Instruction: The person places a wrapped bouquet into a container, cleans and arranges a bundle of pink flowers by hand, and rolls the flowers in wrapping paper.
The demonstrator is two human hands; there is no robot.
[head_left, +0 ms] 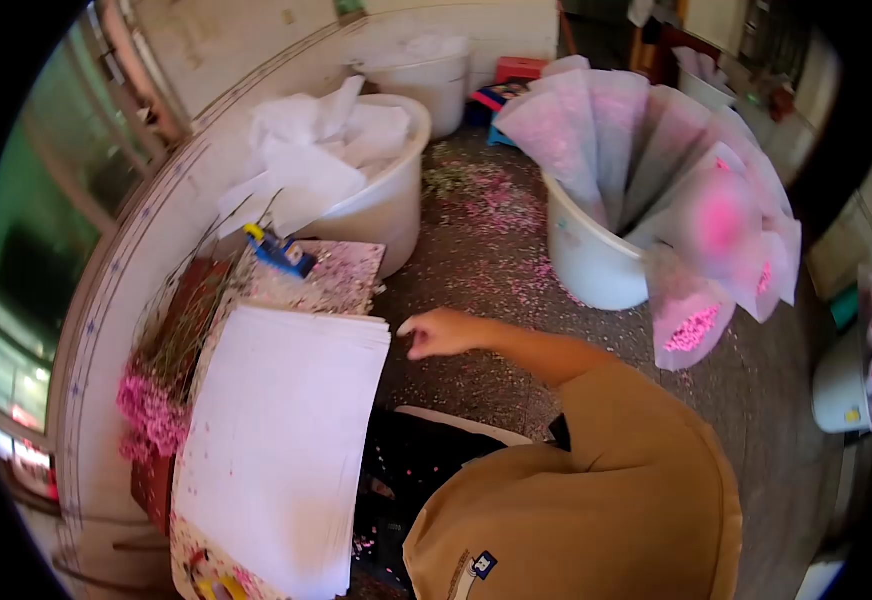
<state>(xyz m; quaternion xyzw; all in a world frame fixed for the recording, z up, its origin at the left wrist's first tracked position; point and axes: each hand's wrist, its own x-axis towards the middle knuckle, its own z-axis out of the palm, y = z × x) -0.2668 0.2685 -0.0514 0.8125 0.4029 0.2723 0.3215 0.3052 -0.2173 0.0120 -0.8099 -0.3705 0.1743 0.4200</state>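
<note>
My right hand [441, 333] is stretched out just past the upper right corner of a stack of white paper sheets [281, 430]. Its index finger and thumb look slightly apart, and I see nothing held between them. My left hand is out of the frame. Beyond the stack, a blue tape dispenser [286, 257] stands on the petal-strewn table [346, 268]. Loose pink flowers [156, 405] with long stems lie along the far side of the paper. A paper-wrapped pink bunch [721, 215], smeared by motion, appears over a white tub [596, 255] of wrapped bouquets.
Crumpled white sheets fill another tub [396, 210] beside the table, with a further tub [436, 90] behind. Petals and trimmings [496, 200] litter the floor. A red stool [521, 68] stands at the back. More bouquets stand in a bucket [841, 395] at the far right.
</note>
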